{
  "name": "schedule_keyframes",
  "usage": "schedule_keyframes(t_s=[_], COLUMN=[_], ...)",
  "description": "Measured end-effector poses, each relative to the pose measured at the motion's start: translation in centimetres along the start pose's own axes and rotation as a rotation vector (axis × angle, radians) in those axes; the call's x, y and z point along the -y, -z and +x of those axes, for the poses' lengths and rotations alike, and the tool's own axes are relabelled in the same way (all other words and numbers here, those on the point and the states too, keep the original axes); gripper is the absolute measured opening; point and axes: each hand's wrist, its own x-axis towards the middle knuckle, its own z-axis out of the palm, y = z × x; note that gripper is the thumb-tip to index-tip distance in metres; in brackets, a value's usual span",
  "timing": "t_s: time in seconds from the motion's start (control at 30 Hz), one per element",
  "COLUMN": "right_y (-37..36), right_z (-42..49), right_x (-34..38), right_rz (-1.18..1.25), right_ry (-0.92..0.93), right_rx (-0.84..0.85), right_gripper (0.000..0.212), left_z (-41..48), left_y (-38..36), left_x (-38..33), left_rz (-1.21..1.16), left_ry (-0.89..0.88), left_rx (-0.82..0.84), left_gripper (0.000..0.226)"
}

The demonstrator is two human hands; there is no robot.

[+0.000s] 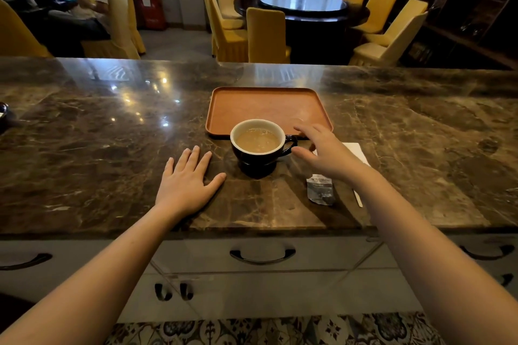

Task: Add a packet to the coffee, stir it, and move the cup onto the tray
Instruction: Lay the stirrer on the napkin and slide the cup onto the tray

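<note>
A dark cup (259, 161) with a white inside holds light brown coffee and stands on the marble counter just in front of the orange tray (266, 105). Its handle (291, 144) points right. My right hand (325, 152) hovers with spread fingers beside the handle, holding nothing. Flat on the counter to the left of the cup rests my left hand (186, 183). A torn, crumpled packet (320, 190) lies to the right of the cup, near a white stir stick (358, 198) partly hidden by my right forearm.
A white napkin (357, 152) lies under my right hand. The counter's front edge runs above white drawers (262, 256). Beyond the counter are yellow chairs, a round table (302, 4) and seated people at the far left.
</note>
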Motion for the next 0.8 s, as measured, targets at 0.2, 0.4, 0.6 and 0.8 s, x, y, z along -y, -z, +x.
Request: schedule_keyframes(t_s=[0.2,0.4,0.6,0.8], right_y=[0.1,-0.3,-0.7,-1.5], right_z=[2.5,3.5,4.1,3.9], right_x=[-0.8,-1.3,-1.8,-2.6], right_rz=[0.337,0.482,0.588,0.857], right_ry=[-0.075,-0.144,-0.205,-0.202], right_rx=[0.205,0.241,0.326,0.369], right_gripper=[0.029,0.017,0.018,0.017], left_z=[0.0,0.1,0.1,0.2], left_y=[0.0,-0.4,-0.5,-0.6], left_x=[0.1,0.1,0.2,0.3], left_rz=[-0.007,0.001,-0.002,-0.007], left_ry=[-0.007,-0.003,-0.009,-0.001], left_rx=[0.002,-0.016,-0.029,-0.034], left_gripper=[0.087,0.086,0.085,0.084])
